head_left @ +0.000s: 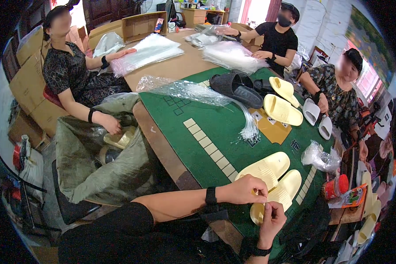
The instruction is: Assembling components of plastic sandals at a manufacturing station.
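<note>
My left hand (246,190) and my right hand (272,221) meet at the fingertips at the table's near side. Both are closed in a pinch; whatever lies between the fingers is too small to make out. Just beyond and under them rests a pair of pale yellow slippers, one slipper (270,166) farther left and the other slipper (290,187) nearer. Both have ribbed straps, and my hands partly cover them. Farther off, a bundle of thin clear plastic strands (249,125) lies on the green tabletop (176,132).
Black slippers (237,90), yellow slippers (282,110) and grey slippers (311,111) stand farther back. Stacked clear bags (149,50) lie at the far end. A lined bin (97,176) is at left, a red-lidded jar (336,187) at right. Three people sit around the table.
</note>
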`<state>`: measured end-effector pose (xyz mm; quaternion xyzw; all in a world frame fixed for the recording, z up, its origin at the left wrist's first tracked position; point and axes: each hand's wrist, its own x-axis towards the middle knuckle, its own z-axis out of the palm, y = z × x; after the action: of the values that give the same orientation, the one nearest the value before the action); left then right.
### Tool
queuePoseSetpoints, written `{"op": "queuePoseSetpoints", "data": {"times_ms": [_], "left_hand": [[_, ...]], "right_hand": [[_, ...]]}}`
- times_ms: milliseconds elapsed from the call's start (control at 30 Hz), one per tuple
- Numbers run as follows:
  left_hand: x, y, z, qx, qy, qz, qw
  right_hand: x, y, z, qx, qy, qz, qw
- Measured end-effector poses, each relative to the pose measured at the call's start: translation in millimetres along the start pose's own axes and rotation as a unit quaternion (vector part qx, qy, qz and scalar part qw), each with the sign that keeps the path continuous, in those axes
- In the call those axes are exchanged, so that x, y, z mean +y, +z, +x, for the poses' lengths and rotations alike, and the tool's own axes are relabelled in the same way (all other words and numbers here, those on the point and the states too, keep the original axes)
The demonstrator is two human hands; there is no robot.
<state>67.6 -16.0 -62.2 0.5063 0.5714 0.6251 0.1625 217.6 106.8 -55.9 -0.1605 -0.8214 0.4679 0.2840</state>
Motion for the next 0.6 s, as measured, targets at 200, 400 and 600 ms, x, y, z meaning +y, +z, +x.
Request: {"op": "queuePoseSetpoints", "data": {"times_ms": [200, 400, 600], "left_hand": [[0, 0, -1, 0.006, -0.008, 0.008, 1.000], [5, -5, 1, 0.022, -0.019, 0.007, 1.000], [8, -19, 3, 0.069, -0.072, -0.144, 0.985]], "right_hand": [[1, 2, 0, 0.006, -0.013, 0.006, 1.000], [-3, 1, -1, 0.008, -0.012, 0.022, 1.000], [-2, -7, -4, -0.031, -0.006, 0.040, 0.999]]}}
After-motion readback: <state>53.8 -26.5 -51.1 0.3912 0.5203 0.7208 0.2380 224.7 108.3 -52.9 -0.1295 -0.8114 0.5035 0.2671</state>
